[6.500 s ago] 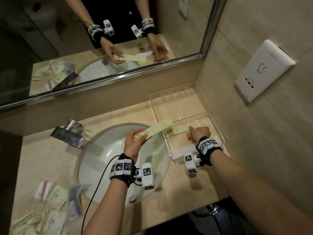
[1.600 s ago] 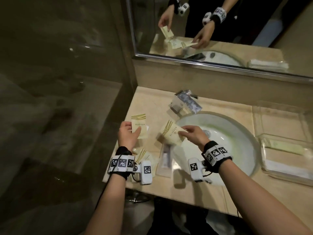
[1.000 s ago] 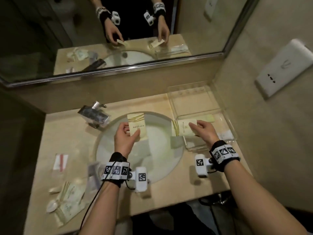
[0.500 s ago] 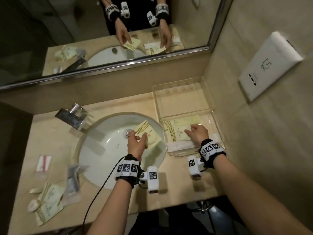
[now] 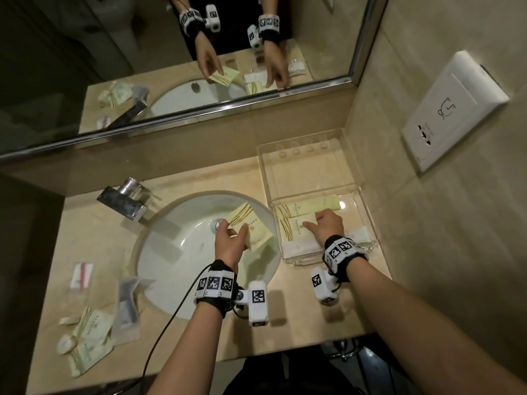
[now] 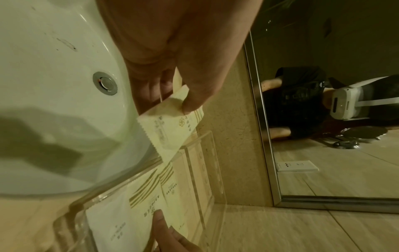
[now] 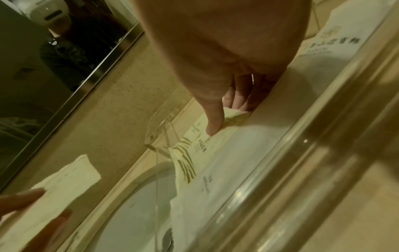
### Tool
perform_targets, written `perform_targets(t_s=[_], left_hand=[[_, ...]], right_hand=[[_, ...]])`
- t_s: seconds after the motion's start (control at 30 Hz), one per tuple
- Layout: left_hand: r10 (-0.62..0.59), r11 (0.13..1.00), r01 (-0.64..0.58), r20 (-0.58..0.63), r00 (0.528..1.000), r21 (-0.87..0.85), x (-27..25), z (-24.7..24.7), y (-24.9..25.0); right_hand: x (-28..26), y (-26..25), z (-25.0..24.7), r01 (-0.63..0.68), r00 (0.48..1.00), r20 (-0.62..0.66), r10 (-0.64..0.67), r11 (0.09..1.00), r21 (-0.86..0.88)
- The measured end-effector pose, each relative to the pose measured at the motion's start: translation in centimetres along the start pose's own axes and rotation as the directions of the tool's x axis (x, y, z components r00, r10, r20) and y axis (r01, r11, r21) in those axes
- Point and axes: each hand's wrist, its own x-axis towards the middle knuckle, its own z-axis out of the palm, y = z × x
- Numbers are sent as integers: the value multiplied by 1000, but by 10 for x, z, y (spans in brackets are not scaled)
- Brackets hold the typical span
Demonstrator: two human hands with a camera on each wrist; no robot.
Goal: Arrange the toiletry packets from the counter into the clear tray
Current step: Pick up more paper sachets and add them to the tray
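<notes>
My left hand (image 5: 235, 228) (image 6: 172, 100) pinches a pale yellow packet (image 5: 251, 223) (image 6: 170, 129) between thumb and fingers, above the right side of the sink and just left of the clear tray (image 5: 370, 223) (image 6: 207, 141). My right hand (image 5: 309, 222) (image 7: 222, 119) is inside the tray's front compartment and pinches the near end of a second yellow packet (image 5: 296, 228) (image 7: 194, 153), which lies flat there. A long yellow packet (image 5: 310, 205) lies behind it and a white packet (image 5: 299, 246) lies in front of it.
Several loose packets (image 5: 91, 337), a red-striped sachet (image 5: 81, 276) and a clear pouch (image 5: 128, 306) lie on the counter's left end. The white sink (image 5: 185, 252) and chrome tap (image 5: 125, 198) sit between them and the tray. A wall socket (image 5: 453, 109) is at the right.
Both hands carried a packet each from the counter's left end to the right. The right hand's packet now lies in the tray; the left hand's packet has come close to the tray's left wall.
</notes>
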Motion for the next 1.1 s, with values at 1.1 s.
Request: perform_targets(t_s=[1.1], left_hand=[[259,860,-367,316,913,355,17,45,9]], right_hand=[[-1,10,-23,-1,1000,20,-2,986,164]])
